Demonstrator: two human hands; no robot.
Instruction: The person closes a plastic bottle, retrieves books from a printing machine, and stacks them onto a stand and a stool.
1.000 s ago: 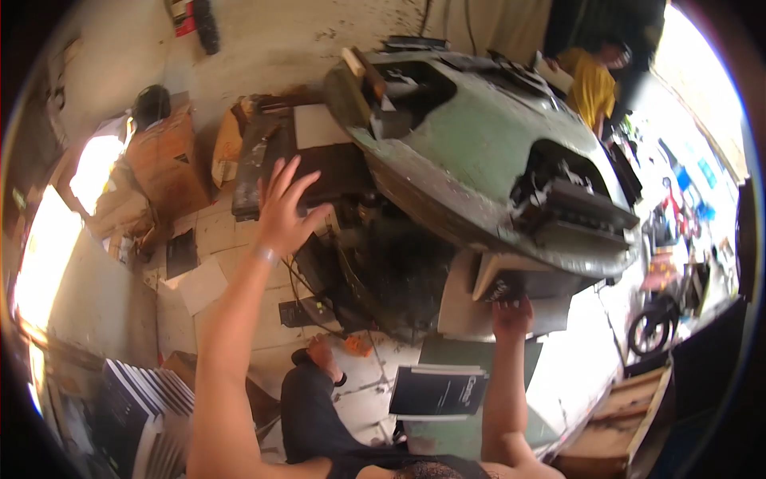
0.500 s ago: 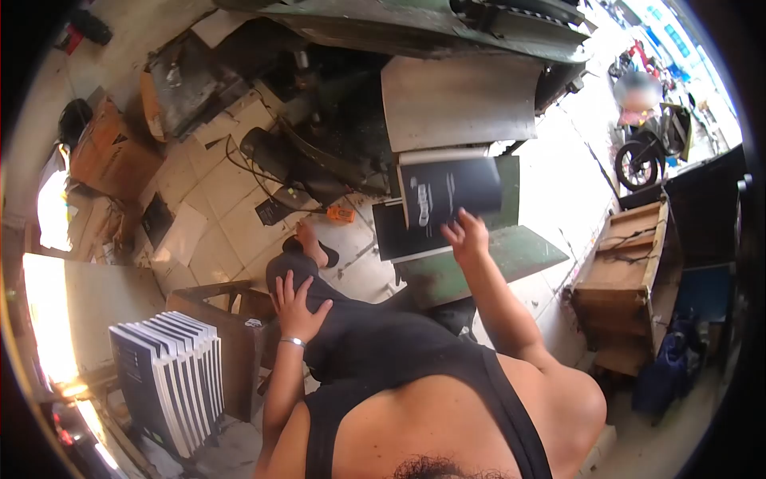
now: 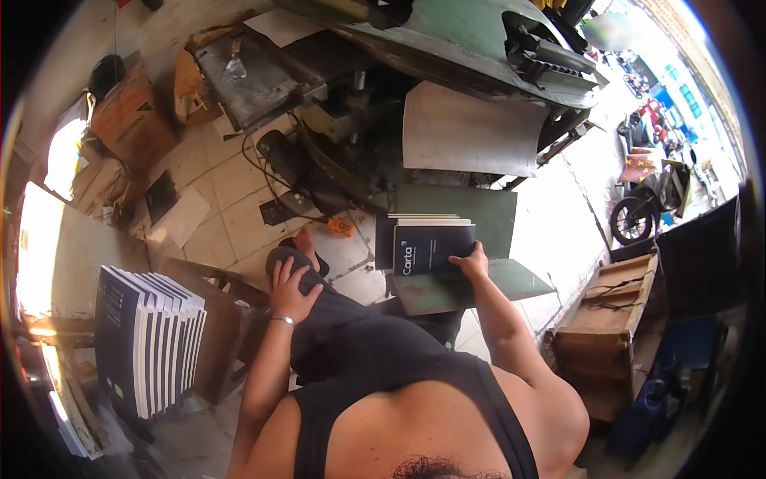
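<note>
A dark blue book with "Carta" in white on its cover (image 3: 431, 244) lies on the green metal shelf of a machine, over more books whose pale page edges show behind it. My right hand (image 3: 472, 261) grips the book's right edge near the lower corner, thumb on the cover; the other fingers are mostly hidden. With fingers spread, my left hand (image 3: 292, 287) rests on my knee and holds nothing. A silver bracelet (image 3: 283, 321) circles that wrist.
The green machine (image 3: 471, 48) with a pale metal plate (image 3: 471, 132) stands ahead. Stacked books (image 3: 152, 343) stand at the left beside a wooden frame (image 3: 231, 335). An orange device (image 3: 341, 227) lies on the tiles. A wooden crate (image 3: 602, 327) and motorcycle (image 3: 638, 209) are at the right.
My right hand has closed on the book's right edge, where before it was at the lower edge with fingers apart. The dark cover now lies flatter. My left hand stays on my knee.
</note>
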